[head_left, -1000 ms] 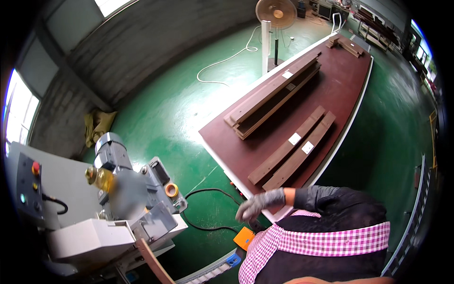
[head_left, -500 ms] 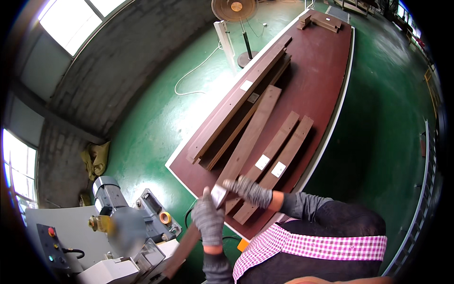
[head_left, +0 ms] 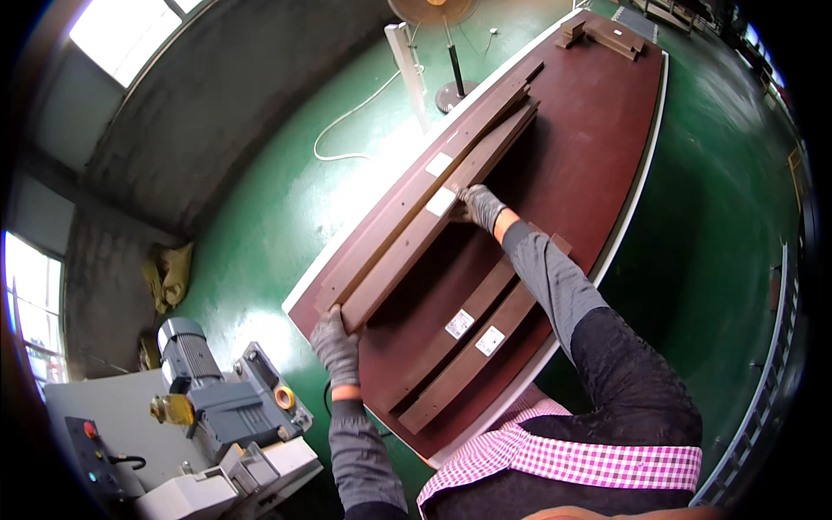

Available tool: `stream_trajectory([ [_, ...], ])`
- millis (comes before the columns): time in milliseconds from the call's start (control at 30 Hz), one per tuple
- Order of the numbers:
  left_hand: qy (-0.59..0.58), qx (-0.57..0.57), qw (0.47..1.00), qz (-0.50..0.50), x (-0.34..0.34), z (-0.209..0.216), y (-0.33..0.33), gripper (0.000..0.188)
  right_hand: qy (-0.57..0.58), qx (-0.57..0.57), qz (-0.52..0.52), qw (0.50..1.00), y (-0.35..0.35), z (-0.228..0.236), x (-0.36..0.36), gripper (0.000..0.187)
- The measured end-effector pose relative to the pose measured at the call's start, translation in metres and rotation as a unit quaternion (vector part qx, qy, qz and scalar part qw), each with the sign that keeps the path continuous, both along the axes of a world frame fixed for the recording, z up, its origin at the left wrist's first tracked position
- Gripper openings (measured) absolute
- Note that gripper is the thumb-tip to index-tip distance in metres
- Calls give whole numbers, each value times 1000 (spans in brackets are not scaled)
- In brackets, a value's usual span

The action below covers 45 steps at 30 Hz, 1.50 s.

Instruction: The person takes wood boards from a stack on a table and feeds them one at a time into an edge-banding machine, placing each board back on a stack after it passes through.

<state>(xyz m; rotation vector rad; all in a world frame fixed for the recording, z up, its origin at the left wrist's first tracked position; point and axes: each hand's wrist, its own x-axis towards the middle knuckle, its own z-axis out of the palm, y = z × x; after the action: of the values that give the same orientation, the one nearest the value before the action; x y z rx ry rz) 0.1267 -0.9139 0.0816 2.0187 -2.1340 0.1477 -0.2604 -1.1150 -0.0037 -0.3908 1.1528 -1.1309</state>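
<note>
A long brown wooden board [head_left: 407, 251] with a white label lies slantwise on the dark red table [head_left: 598, 130], against a similar long labelled board [head_left: 360, 260] along the table's left side. Gloved in grey knit, my left hand [head_left: 335, 348] is closed round the near end of the first board. My right hand [head_left: 482, 206], in a matching glove, grips that board's right edge beside its label, its fingertips partly hidden. To the right lie two shorter labelled boards, the left one [head_left: 433, 355] and the right one [head_left: 516, 305], side by side with a narrow gap between them.
At the lower left stands a grey machine with a motor [head_left: 192, 351], a control panel [head_left: 97, 451] and an orange tape roll [head_left: 284, 398]. Short wood pieces [head_left: 615, 39] sit at the table's far end. Behind the table is a standing fan [head_left: 455, 91].
The loose board has moved up and left, from slanting off the table's near end to lying by the long board. My right hand has slid far along it; the left has moved up-left.
</note>
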Motion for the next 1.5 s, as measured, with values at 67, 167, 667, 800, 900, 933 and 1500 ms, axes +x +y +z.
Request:
stream_trajectory([
  [67, -6, -39, 999, -12, -14, -15, -17, 71, 27, 19, 36, 999, 1, 7, -7, 41],
  [167, -55, -69, 996, 15, -30, -27, -24, 70, 51, 11, 121, 991, 34, 28, -3, 39],
  [667, 25, 237, 969, -63, -8, -65, 153, 90, 723, -370, 331, 480, 182, 25, -48, 44],
  [800, -36, 326, 942, -67, -9, -63, 135, 79, 731, -356, 509, 283, 163, 18, -9, 21],
  [900, -22, 306, 949, -66, -4, -65, 134, 72, 698, -325, 589, 246, 146, 23, -6, 31],
  [933, -14, 286, 956, -67, -2, -63, 130, 70, 696, -339, 575, 267, 142, 29, -9, 37],
  [1500, 31, 55, 998, -24, -48, -21, -60, 58, 769, -351, 362, 394, -45, 84, -56, 52],
])
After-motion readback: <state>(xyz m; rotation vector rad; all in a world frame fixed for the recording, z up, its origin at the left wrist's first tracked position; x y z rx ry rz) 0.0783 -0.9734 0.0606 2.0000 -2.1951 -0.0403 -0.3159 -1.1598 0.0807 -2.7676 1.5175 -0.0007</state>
